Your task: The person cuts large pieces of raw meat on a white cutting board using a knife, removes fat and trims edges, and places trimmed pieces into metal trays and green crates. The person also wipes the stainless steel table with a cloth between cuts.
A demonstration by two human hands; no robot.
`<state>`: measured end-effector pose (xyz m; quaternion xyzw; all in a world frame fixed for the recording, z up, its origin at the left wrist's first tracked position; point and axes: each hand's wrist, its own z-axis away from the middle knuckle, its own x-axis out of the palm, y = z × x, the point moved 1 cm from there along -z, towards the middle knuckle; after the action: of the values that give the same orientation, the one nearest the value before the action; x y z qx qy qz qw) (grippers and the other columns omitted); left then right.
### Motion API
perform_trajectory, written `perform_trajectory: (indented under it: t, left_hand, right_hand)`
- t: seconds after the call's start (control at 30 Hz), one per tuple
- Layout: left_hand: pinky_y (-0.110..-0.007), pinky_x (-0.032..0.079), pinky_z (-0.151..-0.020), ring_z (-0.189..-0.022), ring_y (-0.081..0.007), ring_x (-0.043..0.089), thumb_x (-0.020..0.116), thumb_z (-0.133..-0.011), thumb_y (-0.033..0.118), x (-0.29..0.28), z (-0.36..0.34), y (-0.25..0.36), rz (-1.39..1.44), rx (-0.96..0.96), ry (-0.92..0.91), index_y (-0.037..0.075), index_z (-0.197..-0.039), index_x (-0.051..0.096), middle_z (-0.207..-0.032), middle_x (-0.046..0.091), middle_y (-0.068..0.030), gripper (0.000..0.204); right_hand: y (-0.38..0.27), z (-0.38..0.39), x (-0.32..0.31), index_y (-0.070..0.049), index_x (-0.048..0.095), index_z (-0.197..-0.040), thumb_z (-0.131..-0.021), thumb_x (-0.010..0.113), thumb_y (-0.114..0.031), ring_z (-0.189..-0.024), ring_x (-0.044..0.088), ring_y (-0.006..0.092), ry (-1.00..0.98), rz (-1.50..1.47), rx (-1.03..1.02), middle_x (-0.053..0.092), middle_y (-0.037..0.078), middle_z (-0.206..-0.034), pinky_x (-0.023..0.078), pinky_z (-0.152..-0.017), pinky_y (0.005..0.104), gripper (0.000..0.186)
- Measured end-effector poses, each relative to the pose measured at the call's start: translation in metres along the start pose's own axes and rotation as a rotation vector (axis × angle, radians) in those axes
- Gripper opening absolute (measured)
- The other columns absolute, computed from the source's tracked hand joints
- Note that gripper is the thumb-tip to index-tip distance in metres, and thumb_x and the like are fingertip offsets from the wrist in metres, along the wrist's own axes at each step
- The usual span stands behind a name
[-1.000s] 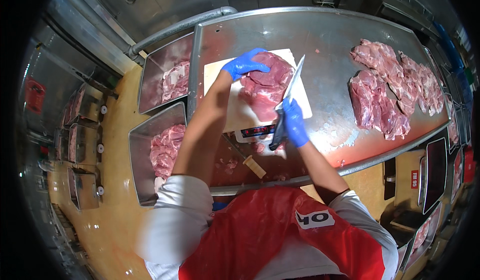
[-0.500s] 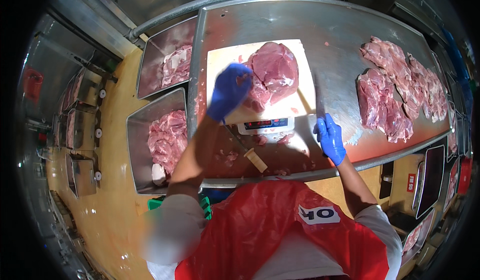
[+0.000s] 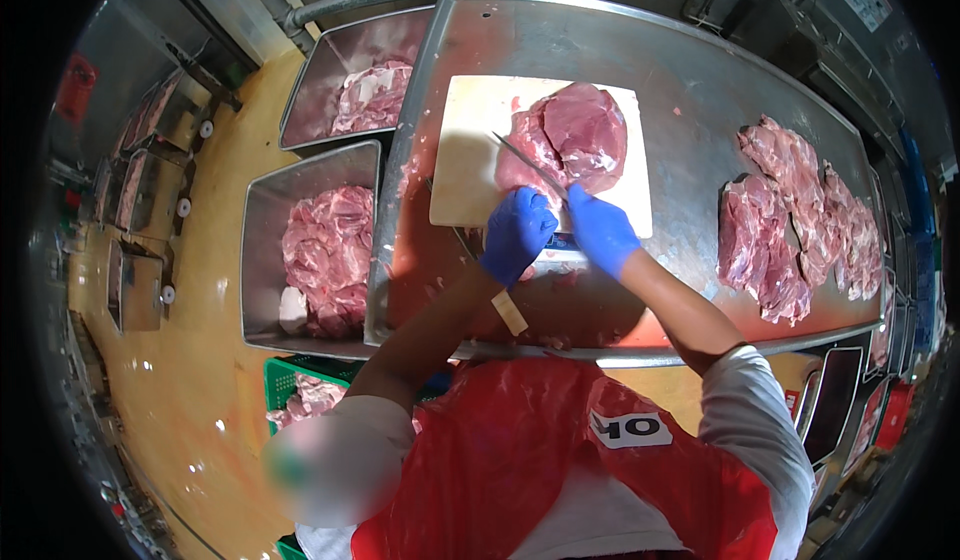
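Note:
A large piece of raw meat (image 3: 588, 135) lies on the white cutting board (image 3: 460, 145), which rests on a digital scale (image 3: 562, 254) on the steel table (image 3: 650, 80). My left hand (image 3: 518, 232), in a blue glove, is closed at the meat's near edge, apparently gripping it. My right hand (image 3: 600, 228), also gloved, grips a knife (image 3: 530, 164) with its blade angled up-left across the meat; the handle is mostly hidden in my fingers. A second knife's pale handle (image 3: 508, 312) lies on the table below the board, beside small scraps.
Two steel bins of meat (image 3: 262, 260) (image 3: 310, 110) stand left of the table. Several meat cuts (image 3: 745, 230) lie on its right side. A green crate (image 3: 275, 380) of meat is below at lower left. Wheeled bins (image 3: 140, 290) stand on the yellow floor; more trays (image 3: 830, 400) are at right.
My left hand has moved from the meat's upper left down to its near edge. The knife went out to the right, then came back leftward and now angles across the meat.

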<state>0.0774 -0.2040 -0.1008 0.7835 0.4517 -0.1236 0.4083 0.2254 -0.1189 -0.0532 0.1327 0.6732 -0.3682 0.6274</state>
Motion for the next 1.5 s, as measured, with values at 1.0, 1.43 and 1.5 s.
perform_trajectory:
  t: [1.0,1.43,1.5]
  left_hand:
    - [-0.043,0.051,-0.082,-0.098,-0.0378,0.059,0.073,-0.07,0.007,-0.045,-0.008,-0.06,0.095,0.358,-0.047,-0.004,-0.104,0.066,-0.105,0.064,-0.0189,0.036]
    - [-0.044,0.052,-0.083,-0.096,-0.0387,0.061,0.073,-0.063,0.003,-0.085,-0.01,-0.067,0.305,0.132,-0.241,-0.003,-0.102,0.063,-0.103,0.062,-0.0189,0.04]
    - [-0.041,0.052,-0.082,-0.093,-0.0364,0.062,0.073,-0.063,0.004,-0.089,-0.012,-0.068,0.308,0.077,-0.247,-0.002,-0.103,0.063,-0.103,0.063,-0.0177,0.041]
  right_hand:
    - [-0.013,0.067,-0.018,0.005,0.045,-0.114,-0.097,0.041,-0.01,-0.088,0.065,0.0485,-0.405,-0.128,0.306,0.065,0.033,-0.096,0.051,-0.075,0.0544,0.023]
    - [-0.074,-0.064,0.001,0.009,0.047,-0.107,-0.086,0.057,-0.003,-0.088,0.066,0.0466,-0.03,0.01,0.075,0.066,0.03,-0.091,0.054,-0.077,0.0511,0.027]
    - [-0.07,-0.054,0.006,0.007,0.047,-0.109,-0.087,0.056,-0.005,-0.089,0.067,0.0457,-0.127,0.014,0.111,0.066,0.029,-0.091,0.054,-0.076,0.0505,0.027]
